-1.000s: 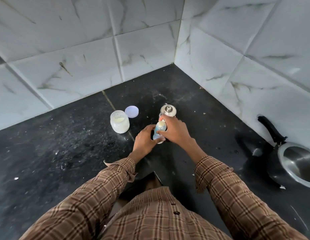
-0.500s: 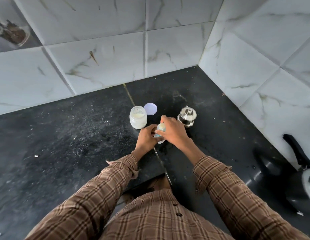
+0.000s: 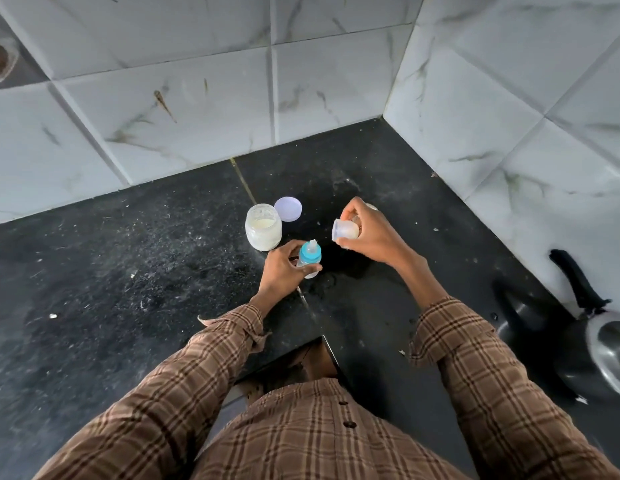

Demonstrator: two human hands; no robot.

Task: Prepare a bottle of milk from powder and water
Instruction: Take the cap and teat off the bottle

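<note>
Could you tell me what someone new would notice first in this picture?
Probably the hands at the middle of the black counter: the left hand holds a small baby bottle with a blue collar, the right hand a clear cap lifted off it. Behind stands an open jar of pale powder, its lid beside it.

No readable text, labels, brands or numbers on any item

Soft, even daylight, moderately bright. Pale tiles [image 3: 197, 98] well lit; black counter [image 3: 111, 271] dark, faint sheen at right of frame. Shadows weak, diffuse. Wide-angle bending at edges. Slight softness overall, lower frame blurrier.
</note>
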